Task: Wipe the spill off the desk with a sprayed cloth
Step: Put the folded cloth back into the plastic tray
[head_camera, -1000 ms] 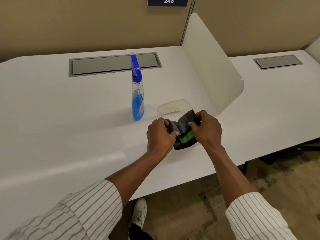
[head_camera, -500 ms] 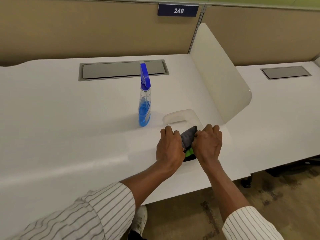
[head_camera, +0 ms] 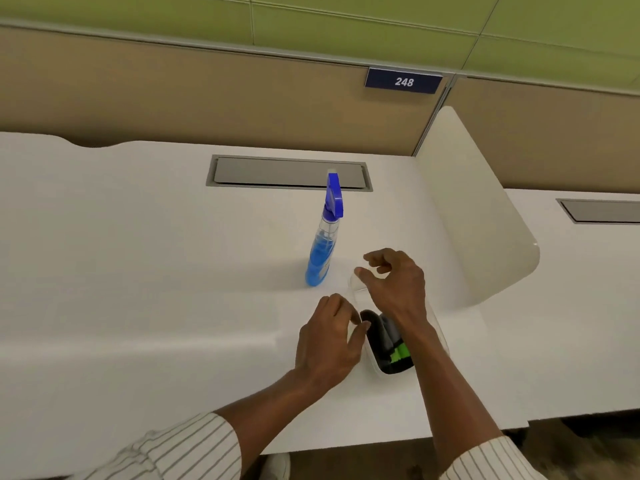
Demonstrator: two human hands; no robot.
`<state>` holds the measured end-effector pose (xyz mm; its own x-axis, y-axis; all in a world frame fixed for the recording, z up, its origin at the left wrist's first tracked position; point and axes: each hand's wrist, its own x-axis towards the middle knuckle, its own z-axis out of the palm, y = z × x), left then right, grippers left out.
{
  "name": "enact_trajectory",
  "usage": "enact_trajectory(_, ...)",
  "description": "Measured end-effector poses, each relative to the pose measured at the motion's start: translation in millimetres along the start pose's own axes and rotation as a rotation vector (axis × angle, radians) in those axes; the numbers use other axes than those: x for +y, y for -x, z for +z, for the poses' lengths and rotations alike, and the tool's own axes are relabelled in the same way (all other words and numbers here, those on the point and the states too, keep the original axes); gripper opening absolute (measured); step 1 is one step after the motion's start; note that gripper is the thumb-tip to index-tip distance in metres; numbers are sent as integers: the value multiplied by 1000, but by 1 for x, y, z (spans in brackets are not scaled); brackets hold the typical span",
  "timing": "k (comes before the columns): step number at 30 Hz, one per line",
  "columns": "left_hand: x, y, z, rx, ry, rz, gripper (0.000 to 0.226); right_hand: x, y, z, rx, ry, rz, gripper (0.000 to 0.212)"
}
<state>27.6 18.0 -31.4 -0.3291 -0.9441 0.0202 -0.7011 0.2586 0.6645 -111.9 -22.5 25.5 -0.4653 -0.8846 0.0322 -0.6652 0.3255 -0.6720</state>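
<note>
A dark grey cloth with a green stripe [head_camera: 388,344] lies folded inside a clear plastic container [head_camera: 373,362] near the front of the white desk [head_camera: 138,271]. My left hand [head_camera: 329,344] rests at the container's left rim, fingers spread and holding nothing. Just beyond the container, my right hand [head_camera: 394,282] hovers with curled, parted fingers over a translucent lid [head_camera: 354,285]; its forearm crosses above the cloth. A spray bottle of blue liquid [head_camera: 320,251] stands upright to the left of the lid. I see no spill on the desk.
A cream divider panel [head_camera: 478,216] rises at the desk's right side, close to the container. A grey cable hatch [head_camera: 287,173] is set into the desk behind the bottle. A tan partition with a "248" sign [head_camera: 403,81] backs the desk.
Both hands have let go of the cloth, which now lies in the container. My right hand has moved away from me toward the lid, and my left hand has shifted to the container's rim.
</note>
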Motion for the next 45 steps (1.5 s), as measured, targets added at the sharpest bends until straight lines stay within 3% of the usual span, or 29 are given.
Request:
enact_trajectory(4, -39, 11, -6, -58, -113, -77, 57, -24, -23, 16, -115, -59, -59, 60)
enact_trajectory(7, -71, 23, -3, -283, -286, -23, 90, -37, -39, 28, -192, -88, -103, 78)
enact_trajectory(10, -91, 32, -4, -446, -378, 85, 104, -48, -47, 41, -214, -136, -131, 80)
enact_trajectory(17, -98, 28, 1, -541, -420, 95, 107, -51, -52, 58, -106, -157, -81, 61)
enact_trajectory(22, -100, 24, 0, -570, -468, 119, 109, -60, -43, 50, 15, -172, -104, 59)
enact_trajectory(34, -113, 26, -3, -587, -453, 197, 108, -64, -22, -46, 428, -53, -121, 53)
enact_trajectory(45, -127, 30, 8, -514, -438, 233, 105, 5, -4, -36, 438, 25, 10, 54)
